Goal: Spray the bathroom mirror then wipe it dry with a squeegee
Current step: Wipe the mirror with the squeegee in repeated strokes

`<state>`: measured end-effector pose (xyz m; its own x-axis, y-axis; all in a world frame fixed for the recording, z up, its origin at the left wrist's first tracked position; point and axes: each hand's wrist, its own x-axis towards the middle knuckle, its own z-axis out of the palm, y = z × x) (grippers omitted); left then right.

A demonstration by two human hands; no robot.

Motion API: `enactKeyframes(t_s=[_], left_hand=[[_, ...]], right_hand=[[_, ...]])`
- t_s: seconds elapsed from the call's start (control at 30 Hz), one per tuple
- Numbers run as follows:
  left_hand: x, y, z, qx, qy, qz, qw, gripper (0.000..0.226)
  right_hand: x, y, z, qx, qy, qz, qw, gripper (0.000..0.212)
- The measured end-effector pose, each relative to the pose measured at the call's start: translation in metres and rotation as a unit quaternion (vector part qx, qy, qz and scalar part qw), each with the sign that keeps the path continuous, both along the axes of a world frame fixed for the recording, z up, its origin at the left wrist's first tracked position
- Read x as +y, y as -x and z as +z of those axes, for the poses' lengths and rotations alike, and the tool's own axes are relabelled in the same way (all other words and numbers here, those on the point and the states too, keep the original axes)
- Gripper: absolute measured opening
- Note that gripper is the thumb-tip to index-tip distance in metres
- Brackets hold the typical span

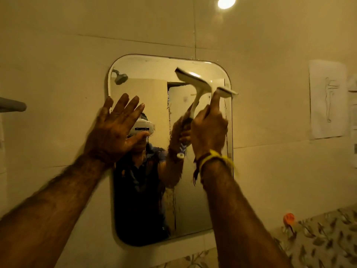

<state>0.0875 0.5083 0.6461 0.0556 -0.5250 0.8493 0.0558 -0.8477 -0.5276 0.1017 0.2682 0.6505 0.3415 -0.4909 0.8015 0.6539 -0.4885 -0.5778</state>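
The mirror (193, 200), a tall pane with rounded corners, hangs on a tiled wall straight ahead. Streaks of droplets run down its middle. My right hand (209, 130) is shut on the handle of a white squeegee (228, 92). Its blade lies tilted against the mirror's upper right part, and its right end reaches past the mirror's edge. My left hand (114, 128) is open, fingers spread, palm pressed flat on the mirror's left edge at mid height. The mirror reflects both hands and a person wearing a headset. No spray bottle is in view.
A sheet of paper (327, 99) with a line drawing is stuck on the wall to the right. An orange hook (288, 218) sits on the leaf-patterned tile band (328, 240) at lower right. A grey bar or shelf end (11, 106) juts in at far left.
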Motion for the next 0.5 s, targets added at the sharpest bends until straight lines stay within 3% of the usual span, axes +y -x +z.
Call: enactKeyframes(t_s=[0.07, 0.17, 0.3, 0.5], left_hand=[[-0.001, -0.001, -0.001, -0.002, -0.003, -0.002, 1.000, 0.072], [0.000, -0.002, -0.003, -0.002, -0.009, 0.006, 1.000, 0.072], [-0.001, -0.001, -0.002, 0.002, -0.012, 0.012, 1.000, 0.073], [0.000, 0.000, -0.002, 0.001, 0.005, -0.008, 1.000, 0.073]], right_hand=[[-0.001, -0.003, -0.009, -0.003, 0.004, -0.006, 1.000, 0.055], [-0.019, -0.017, 0.028, -0.030, -0.026, -0.026, 0.999, 0.049], [-0.035, -0.025, 0.060, 0.011, -0.049, -0.022, 0.998, 0.048], [-0.001, -0.004, -0.021, -0.006, -0.006, -0.007, 1.000, 0.055]])
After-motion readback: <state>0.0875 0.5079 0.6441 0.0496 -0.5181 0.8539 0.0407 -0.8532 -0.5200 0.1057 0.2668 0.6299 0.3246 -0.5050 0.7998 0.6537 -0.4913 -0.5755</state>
